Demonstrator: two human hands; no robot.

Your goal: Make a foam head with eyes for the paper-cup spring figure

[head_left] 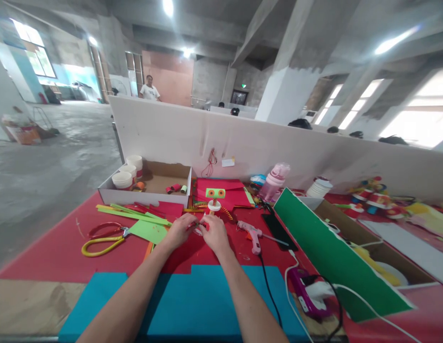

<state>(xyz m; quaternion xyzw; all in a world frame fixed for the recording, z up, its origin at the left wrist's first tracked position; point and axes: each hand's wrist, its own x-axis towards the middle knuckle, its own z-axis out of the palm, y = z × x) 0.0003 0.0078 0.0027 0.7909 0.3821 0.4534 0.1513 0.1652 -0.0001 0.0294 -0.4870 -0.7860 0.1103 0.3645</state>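
My left hand [183,229] and my right hand [215,233] meet over the red table covering, fingers bent into pinches. Something small and dark shows between the fingertips, too small to name. Just beyond them stands a paper figure [215,193] with a green roll for a head and orange ring eyes. Its neck looks coiled, a white cup-like body [214,206] sits below, and folded paper arms [226,213] spread to both sides. My hands partly hide its lower part. Green paper [149,231] lies near my left hand, and a pink glue gun [253,233] rests right of my right hand.
Red- and yellow-handled scissors [104,242] lie at left. Behind them, an open box [146,196] holds paper cups [122,180] and small rolls. A phone [276,228], a purple power strip [309,295], cables and a green-sided box [336,257] occupy the right. Blue sheets [193,305] cover the front.
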